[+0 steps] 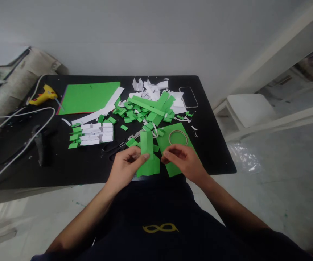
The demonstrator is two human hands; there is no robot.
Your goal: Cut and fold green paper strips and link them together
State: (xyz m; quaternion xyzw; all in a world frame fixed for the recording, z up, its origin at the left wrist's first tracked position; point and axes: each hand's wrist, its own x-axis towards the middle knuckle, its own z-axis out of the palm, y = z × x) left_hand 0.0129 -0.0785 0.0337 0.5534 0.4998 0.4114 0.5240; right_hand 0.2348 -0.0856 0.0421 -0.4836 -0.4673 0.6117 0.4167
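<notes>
My left hand (126,165) pinches a folded green paper piece (147,152) near the front edge of the black table (64,170), thumb on its lower left side. My right hand (182,159) is just to the right of it, fingers curled in a pinch near the paper's right edge; what it holds is too small to make out. Under my right hand lies a green sheet (172,145) with a roll of tape (178,137) on it. Black scissors (115,146) lie just left of the folded piece.
A heap of green and white paper scraps (151,105) fills the table's middle. Stacked white and green strips (93,134) lie left of it, a large green sheet (88,97) behind. A yellow glue gun (43,95) and cables sit far left, a phone (188,96) at the back right.
</notes>
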